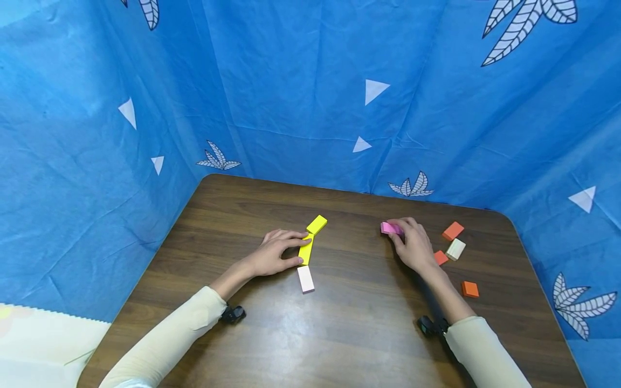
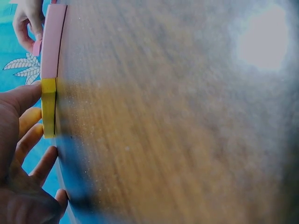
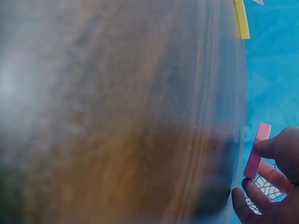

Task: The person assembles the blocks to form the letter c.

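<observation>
My left hand (image 1: 274, 256) pinches a yellow block (image 1: 305, 251) between thumb and fingertips as it lies on the table. A second yellow block (image 1: 317, 224) touches its far end at an angle. At the near end lies a pale pink block (image 1: 305, 279), which the left wrist view shows close against the yellow one. Over on the right, my right hand (image 1: 416, 245) grips a pink block (image 1: 391, 228) with thumb and fingers. In the right wrist view the pink block (image 3: 257, 151) appears tilted between thumb and fingers.
Beside the right forearm lie orange blocks (image 1: 453, 230) and a cream block (image 1: 456, 249); one orange block (image 1: 470, 289) sits apart, nearer me. A blue patterned curtain (image 1: 310, 97) hangs around the back and sides of the brown wooden table (image 1: 349, 334).
</observation>
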`<state>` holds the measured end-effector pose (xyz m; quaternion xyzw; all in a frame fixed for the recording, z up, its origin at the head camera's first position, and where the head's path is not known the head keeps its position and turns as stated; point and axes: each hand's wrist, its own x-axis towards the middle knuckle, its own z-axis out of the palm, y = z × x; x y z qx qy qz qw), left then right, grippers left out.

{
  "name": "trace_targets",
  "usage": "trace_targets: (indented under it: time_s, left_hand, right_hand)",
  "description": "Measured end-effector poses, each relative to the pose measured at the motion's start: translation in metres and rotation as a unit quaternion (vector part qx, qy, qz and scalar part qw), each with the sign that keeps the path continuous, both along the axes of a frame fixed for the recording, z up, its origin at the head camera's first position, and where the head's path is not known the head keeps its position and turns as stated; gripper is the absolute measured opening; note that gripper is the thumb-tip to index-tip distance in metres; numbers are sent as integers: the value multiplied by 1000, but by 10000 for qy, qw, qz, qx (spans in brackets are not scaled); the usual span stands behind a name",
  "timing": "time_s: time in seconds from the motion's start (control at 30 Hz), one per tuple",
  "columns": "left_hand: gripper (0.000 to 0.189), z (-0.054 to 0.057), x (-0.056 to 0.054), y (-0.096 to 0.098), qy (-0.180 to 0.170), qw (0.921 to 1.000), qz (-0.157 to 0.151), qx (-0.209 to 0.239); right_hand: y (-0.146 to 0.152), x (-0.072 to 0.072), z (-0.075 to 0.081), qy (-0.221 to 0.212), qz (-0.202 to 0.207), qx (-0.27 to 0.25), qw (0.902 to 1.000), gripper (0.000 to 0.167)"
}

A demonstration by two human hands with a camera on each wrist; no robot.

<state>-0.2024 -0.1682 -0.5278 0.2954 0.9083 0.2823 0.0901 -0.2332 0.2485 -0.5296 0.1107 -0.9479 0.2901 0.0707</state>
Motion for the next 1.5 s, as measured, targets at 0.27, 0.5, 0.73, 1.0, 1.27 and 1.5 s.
trace_targets:
  time_s: [0.27, 0.5, 0.73, 1.0, 1.27, 1.5]
  left_hand:
    - [56, -1, 1, -1, 32, 10000, 4, 7]
    - [56, -2, 0, -2, 93, 10000, -8, 9]
    - [56, -2, 1, -1, 80, 10000, -14, 20]
    - [58, -1, -1, 1, 90, 10000, -7, 9]
    - [58, -3, 0, 1, 159, 9999, -28, 8]
    - [57, -5, 1, -1, 67, 10000, -5, 43]
  right_hand:
    - [-11, -8, -2, 86, 161, -17, 9998, 31]
    - [-23, -14, -2, -30, 369, -46, 9993, 32]
    - [-34, -19, 0, -184, 415, 75, 9989, 34]
    - [-47, -26, 0, -67, 551, 183, 9983, 35]
    - [-59, -33, -4, -110, 595, 192, 9980, 36]
    - [-69, -37, -5, -61, 543, 262, 9982, 36]
